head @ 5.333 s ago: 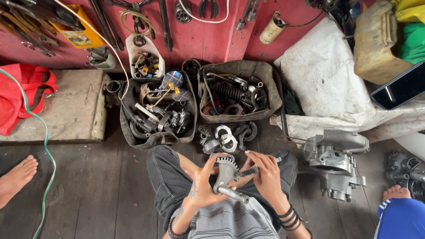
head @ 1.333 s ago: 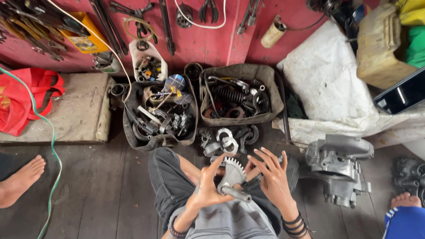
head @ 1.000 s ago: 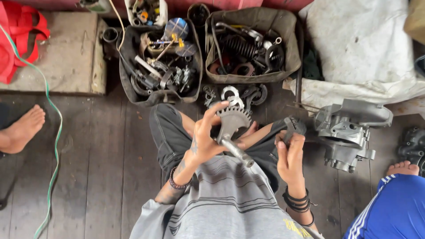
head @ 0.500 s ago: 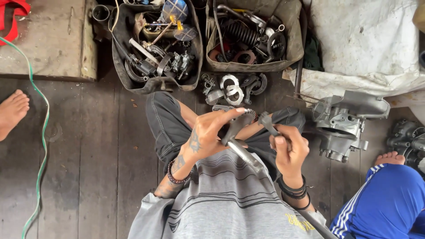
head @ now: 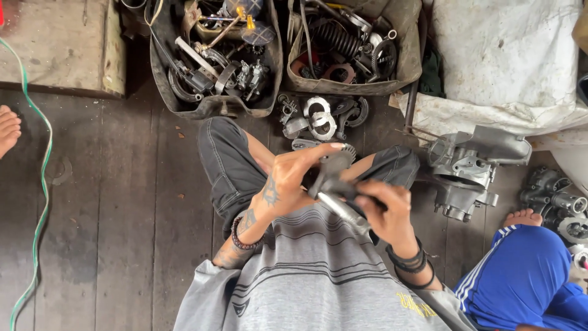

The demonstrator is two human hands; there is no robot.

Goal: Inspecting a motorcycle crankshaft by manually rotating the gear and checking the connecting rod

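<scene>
The person sits cross-legged on the wooden floor (head: 110, 202) and holds a toothed gear on a metal shaft (head: 338, 184) over the lap, near the middle of the view. The left hand (head: 288, 184) wraps around the gear end, fingers stretched over the teeth. The right hand (head: 386, 211) is closed around a dark tool (head: 343, 189) pressed against the shaft; what kind of tool it is cannot be told, as the fingers hide most of it.

How far the work stands is a judgement only: the gear and shaft are out of any housing and in hand, while the grey engine casing (head: 471, 168) lies apart on the floor to the right, open and untouched. So the part looks as if it is being worked on by itself, with any fitting into the casing not yet done.

Counted: one gear and shaft, one tool, two hands at work. Two tubs of parts stand at the far side, a dark left tub (head: 162, 92) with brackets and cables, and a grey right tub (head: 410, 55) with springs and rings. Between them and the knees lies one small heap of loose metal rings and clamps (head: 318, 116). One casing lies right of the legs, and more engine pieces (head: 554, 199) sit at the far right edge. A second person in blue trousers (head: 527, 270) sits near right, one bare foot showing; another bare foot (head: 8, 127) shows at the left edge beside a green cord (head: 38, 202).
</scene>
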